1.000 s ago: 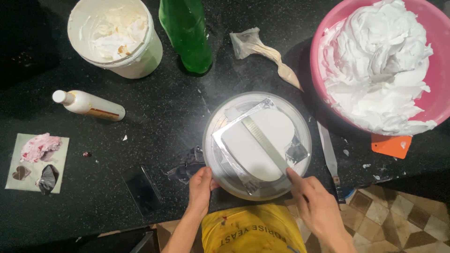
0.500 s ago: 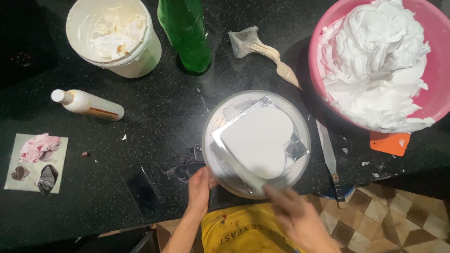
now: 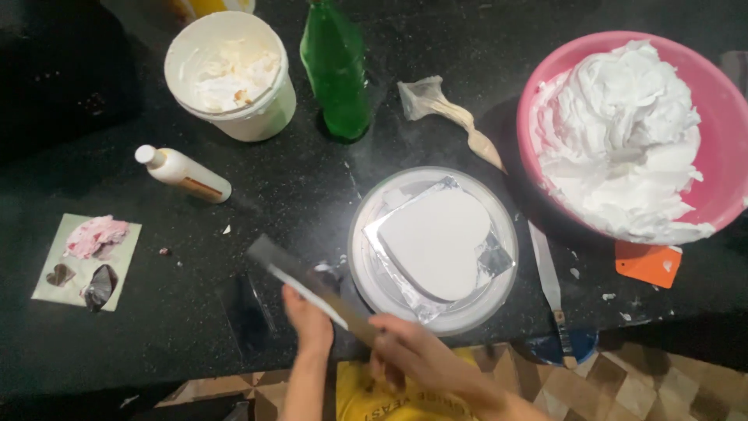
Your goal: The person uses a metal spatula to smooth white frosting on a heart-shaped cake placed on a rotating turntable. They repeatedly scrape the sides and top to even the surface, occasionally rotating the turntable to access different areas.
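Observation:
A white frosted heart-shaped cake point(image 3: 436, 242) lies on a foil-covered board point(image 3: 499, 261) on a round white turntable point(image 3: 368, 277) near the counter's front edge. My right hand point(image 3: 421, 355) grips the handle end of a long flat blade point(image 3: 300, 277), which points up and to the left, away from the cake. My left hand point(image 3: 308, 316) is under the blade's middle, fingers against it, just left of the turntable. Smears of white cream show on the blade.
A pink bowl point(image 3: 725, 195) heaped with white cream stands at the right. A white bucket point(image 3: 257, 117), a green bottle point(image 3: 336, 78), a small white bottle point(image 3: 183, 173) and a piping bag point(image 3: 448, 113) lie behind. A palette knife point(image 3: 549, 284) and an orange scraper point(image 3: 648, 263) lie at the right.
My right hand has lifted the long blade off the cake and swung it out to the left. My left hand left the turntable's rim and went to the blade.

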